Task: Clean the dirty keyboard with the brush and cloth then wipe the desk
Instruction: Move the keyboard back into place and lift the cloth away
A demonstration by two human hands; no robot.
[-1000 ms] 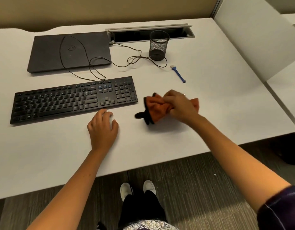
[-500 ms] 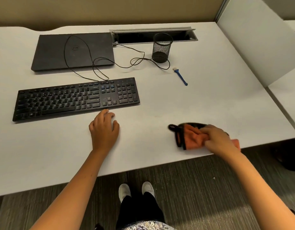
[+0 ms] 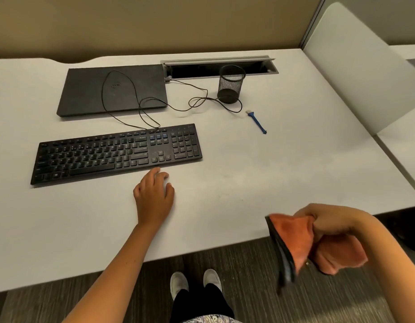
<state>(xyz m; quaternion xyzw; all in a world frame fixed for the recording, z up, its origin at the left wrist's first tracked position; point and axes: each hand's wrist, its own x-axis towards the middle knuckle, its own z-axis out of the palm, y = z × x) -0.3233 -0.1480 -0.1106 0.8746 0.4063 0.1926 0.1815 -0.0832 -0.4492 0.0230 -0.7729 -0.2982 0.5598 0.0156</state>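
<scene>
A black keyboard (image 3: 118, 153) lies on the white desk (image 3: 283, 164), left of centre. My left hand (image 3: 154, 193) rests flat on the desk just in front of the keyboard's right end, fingers relaxed. My right hand (image 3: 335, 221) grips an orange cloth (image 3: 302, 243) with a dark edge. The cloth hangs past the desk's front edge, lifted off the surface. A small blue brush (image 3: 256, 121) lies on the desk to the right of the keyboard, beyond it.
A shut black laptop (image 3: 113, 90) lies behind the keyboard with a thin cable (image 3: 202, 102) looping over it. A black mesh pen cup (image 3: 231, 86) stands by the open cable tray (image 3: 220, 67). A white divider panel (image 3: 356, 66) borders the right side.
My right hand swept the cloth from beside the keyboard toward the front right edge, then lifted it off the desk. The left hand stayed put.
</scene>
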